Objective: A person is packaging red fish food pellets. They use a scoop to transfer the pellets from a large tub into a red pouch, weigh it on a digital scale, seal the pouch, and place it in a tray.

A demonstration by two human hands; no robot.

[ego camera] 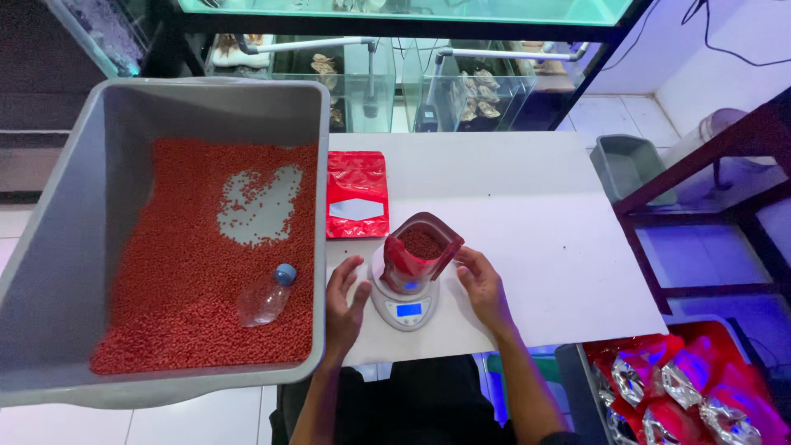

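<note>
Your open red pouch (420,251) stands upright on the small white digital scale (404,301) near the front edge of the white desk (527,214), filled close to its mouth with red pellets. Your left hand (346,301) sits at the scale's nine o'clock with an open grip, fingers spread and holding nothing; whether they touch the platform I cannot tell. Your right hand (482,284) is at three o'clock, also open and empty, fingertips just beside the pouch's side or perhaps brushing it. The main risk, as I judge it, is the pouch itself: it is tall, soft and unsealed on a narrow platform, so a nudge from either hand could tip it and spill pellets across the desk. Any weight you rest on the scale's rim would likely falsify the reading on the blue display. At your nine to ten o'clock the large grey tub (74,214) of pellets juts out past the desk's edge, with a clear bottle (265,298) lying in it; a bump from your left elbow could shift it. An empty flat red pouch (357,194) lies at twelve o'clock, well apart from your hands, and a crate of finished red-and-silver pouches (684,387) sits low at four o'clock, both out of harm's way.
</note>
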